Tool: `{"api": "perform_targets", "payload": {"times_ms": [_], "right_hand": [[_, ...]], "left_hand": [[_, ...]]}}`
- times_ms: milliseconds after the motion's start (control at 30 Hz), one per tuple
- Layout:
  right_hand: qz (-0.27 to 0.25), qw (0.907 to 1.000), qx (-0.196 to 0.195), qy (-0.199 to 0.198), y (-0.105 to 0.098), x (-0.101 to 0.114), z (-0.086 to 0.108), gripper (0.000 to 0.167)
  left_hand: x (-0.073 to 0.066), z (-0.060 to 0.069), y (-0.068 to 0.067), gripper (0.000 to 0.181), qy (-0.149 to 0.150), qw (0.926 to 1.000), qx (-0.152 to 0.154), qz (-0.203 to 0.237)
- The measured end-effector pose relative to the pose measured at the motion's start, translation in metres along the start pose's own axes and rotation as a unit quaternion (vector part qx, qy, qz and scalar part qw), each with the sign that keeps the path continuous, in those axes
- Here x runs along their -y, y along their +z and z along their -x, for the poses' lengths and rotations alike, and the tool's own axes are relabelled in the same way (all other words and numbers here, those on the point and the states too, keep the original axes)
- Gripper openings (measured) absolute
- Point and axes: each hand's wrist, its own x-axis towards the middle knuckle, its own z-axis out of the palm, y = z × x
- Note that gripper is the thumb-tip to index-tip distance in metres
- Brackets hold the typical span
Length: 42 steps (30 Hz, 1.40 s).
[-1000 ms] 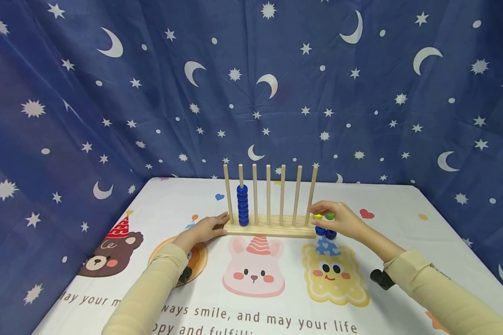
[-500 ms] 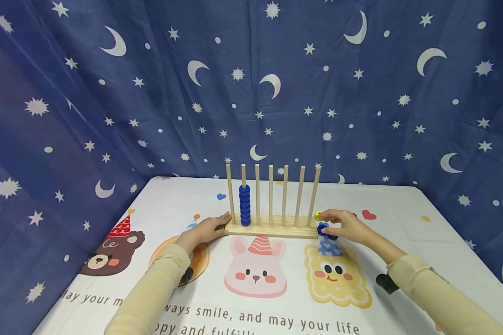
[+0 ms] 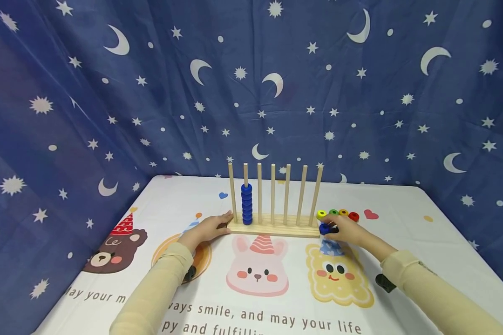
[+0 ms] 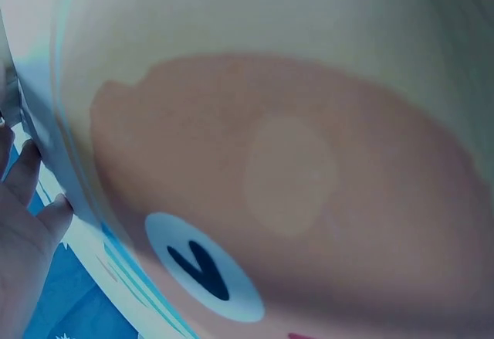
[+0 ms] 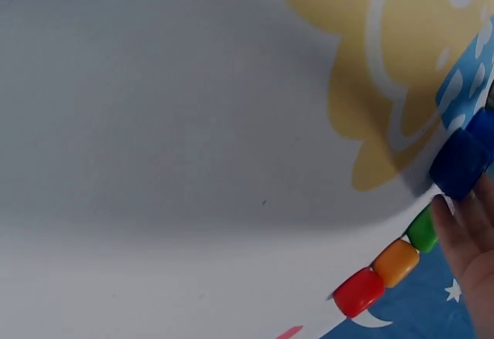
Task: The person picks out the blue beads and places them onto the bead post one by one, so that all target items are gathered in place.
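A wooden counting rack (image 3: 276,228) with several upright pegs stands on the table. Several blue beads (image 3: 247,204) are stacked on its second peg from the left. My left hand (image 3: 207,229) grips the left end of the rack's base between thumb and fingers; the left wrist view shows only part of this hand (image 4: 27,238). Just past the base's right end, my right hand (image 3: 348,230) pinches a blue bead (image 3: 324,228) low over the cloth. Another blue bead (image 5: 482,129) sits against it in the right wrist view, partly cut off by the frame edge.
Behind my right hand lie a yellow bead (image 3: 321,214), a green bead (image 3: 333,212), an orange bead (image 3: 343,212) and a red bead (image 3: 354,217) in a row. A white printed tablecloth (image 3: 184,200) covers the table. Blue star-patterned curtain (image 3: 234,116) hangs behind.
My right hand has come down from beside the rightmost peg to the blue beads and closed on one. The row of coloured beads behind is uncovered. My left hand stays at the base.
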Motion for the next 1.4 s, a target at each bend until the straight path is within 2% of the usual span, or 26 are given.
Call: {"api": "perform_targets", "payload": {"times_ms": [233,533,767,1000,1233,1400], "right_hand": [[0.009,0.9992,0.019,0.034,0.0016,0.0,0.0005,0.051],[0.006,0.9993,0.019,0.031,0.0011,-0.0018,0.001,0.05],[0.0,0.9992,0.003,0.04,0.0016,0.0001,-0.0027,0.04],[0.009,0.9988,-0.017,0.046,0.0038,0.0049,-0.0027,0.032],[-0.004,0.998,-0.022,0.059,0.0024,0.0057,-0.0009,0.032],[0.0,0.9985,-0.03,0.047,0.0049,0.0074,-0.0009,0.031]], "left_hand": [[0.0005,-0.0016,-0.0003,0.057,0.0,1.0,0.004,-0.007],[-0.0012,-0.0029,0.001,0.058,-0.012,0.9996,0.019,-0.014],[0.0,-0.0027,0.0002,0.057,-0.018,0.9997,0.012,-0.009],[0.0,-0.0035,0.0029,0.057,-0.011,0.9999,0.008,-0.009],[0.0002,-0.0034,0.0035,0.056,-0.016,0.9998,0.006,-0.005],[0.0016,-0.0025,0.0034,0.056,-0.019,0.9998,0.003,-0.005]]}}
